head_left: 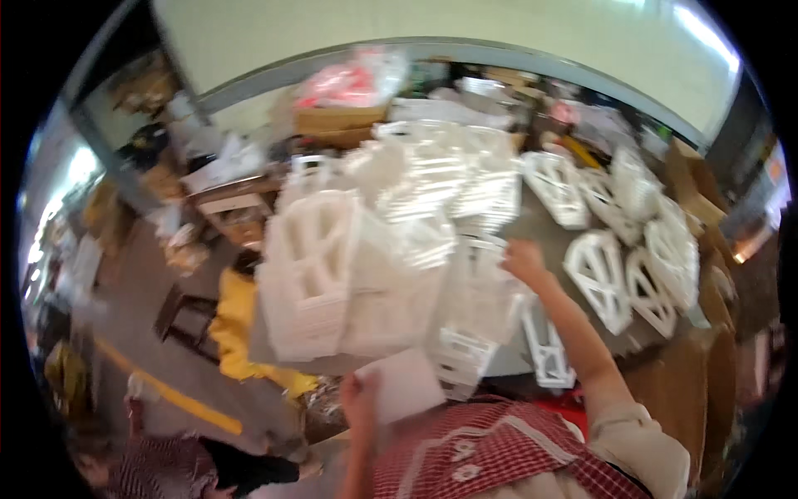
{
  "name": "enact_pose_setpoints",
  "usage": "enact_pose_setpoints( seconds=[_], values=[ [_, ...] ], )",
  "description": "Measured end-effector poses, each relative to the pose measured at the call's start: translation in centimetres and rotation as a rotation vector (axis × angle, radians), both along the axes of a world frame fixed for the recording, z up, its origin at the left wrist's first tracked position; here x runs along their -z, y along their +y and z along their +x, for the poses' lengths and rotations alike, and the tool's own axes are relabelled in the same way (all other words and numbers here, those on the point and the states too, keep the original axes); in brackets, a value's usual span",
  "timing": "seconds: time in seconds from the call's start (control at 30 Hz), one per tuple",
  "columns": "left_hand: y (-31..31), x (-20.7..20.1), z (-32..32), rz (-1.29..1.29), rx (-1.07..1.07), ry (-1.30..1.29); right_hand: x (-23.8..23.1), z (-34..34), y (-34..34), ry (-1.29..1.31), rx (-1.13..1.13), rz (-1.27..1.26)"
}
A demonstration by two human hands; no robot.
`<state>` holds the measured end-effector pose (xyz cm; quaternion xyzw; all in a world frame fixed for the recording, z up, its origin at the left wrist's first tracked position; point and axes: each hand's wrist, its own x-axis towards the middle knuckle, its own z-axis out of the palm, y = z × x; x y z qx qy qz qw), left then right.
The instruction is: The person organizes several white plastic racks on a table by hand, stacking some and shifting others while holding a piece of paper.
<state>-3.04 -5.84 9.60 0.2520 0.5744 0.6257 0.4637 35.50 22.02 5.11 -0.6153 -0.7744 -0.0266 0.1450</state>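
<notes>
- Your left hand [361, 399] pinches a flat white piece [411, 386].
- Your right hand [525, 261] curls beside white frames [480, 259]; blur hides any grip.

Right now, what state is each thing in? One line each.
Left hand: closed on white sheet
White sheet: held, off the table
Right hand: at the pile's edge, grip unclear (blur)
Large pile of white frames: stacked
Right-side white frames: lying in loose groups
Yellow cloth: hanging, creased
Lamp, upper right: lit
</notes>
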Motion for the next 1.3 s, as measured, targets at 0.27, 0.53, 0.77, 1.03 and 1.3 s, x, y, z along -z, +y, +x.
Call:
enact_pose_setpoints(
  seconds=[0.27, 0.53, 0.77, 1.03, 1.3],
  values=[
    [0.3, -2.2, 0.1, -0.161, 0.151, 0.174, -1.6, -3.8, -3.2, 0.046, 0.141, -0.248],
    [-0.5, -1.6, 0.5, -0.047, 0.119, 0.103, -4.0, -2.4, -4.2, 0.390, -0.002, -0.127],
    [-1.8, -1.5, 0.1, -0.076, 0.066, 0.135, -7.1, 5.0, -9.7, 0.506, 0.187, -0.222],
    [-1.4, -2.5, 0.4, -0.096, 0.085, 0.063, -1.9, 15.7, -16.2, 0.131, 0.293, 0.050],
    [-0.3, -2.5, 1.7, -0.010, 0.098, 0.325, -6.5, 13.0, -21.0, -0.474, 0.414, -0.172]
  ],
)
